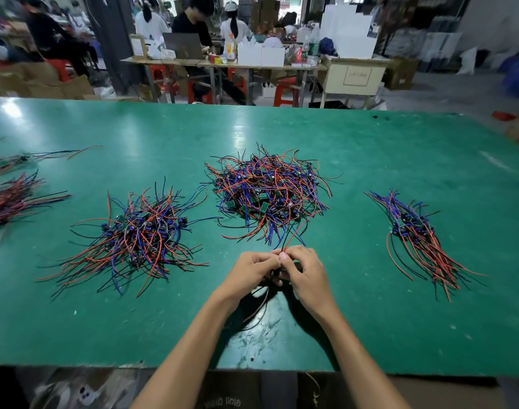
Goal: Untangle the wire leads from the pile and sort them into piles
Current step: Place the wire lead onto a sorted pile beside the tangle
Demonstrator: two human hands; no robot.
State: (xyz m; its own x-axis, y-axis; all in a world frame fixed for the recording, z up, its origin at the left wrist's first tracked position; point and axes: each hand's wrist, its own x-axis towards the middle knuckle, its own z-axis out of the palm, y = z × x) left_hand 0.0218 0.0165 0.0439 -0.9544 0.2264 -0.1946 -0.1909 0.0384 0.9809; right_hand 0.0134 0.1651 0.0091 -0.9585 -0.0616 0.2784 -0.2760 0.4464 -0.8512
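- Everything sits on a big green bench, and the landmark is the big tangled pile of red, blue and black wire leads with little green boards in the middle of it.
- Both hands are just on the near side of that pile, pressed together at the fingertips. The left hand and the right hand each have fingers curled in, so both grips are narrow and pinching the same small bunch of wire leads.
- From the grip, a red and a black lead run up and away toward the near edge of the tangled pile, with ends reaching in among its loose strands. More dark leads hang below the hands, toward the bench's near edge. Can't tell how many wires are in the pinch.
- Left of the big pile there's a looser fanned heap of the same wires, well apart from the hands.
- Right of the big pile is a neater combed bundle, leads mostly lying the same way.
- Far left of the pile, at the frame edge, more straightened red and black bundles.
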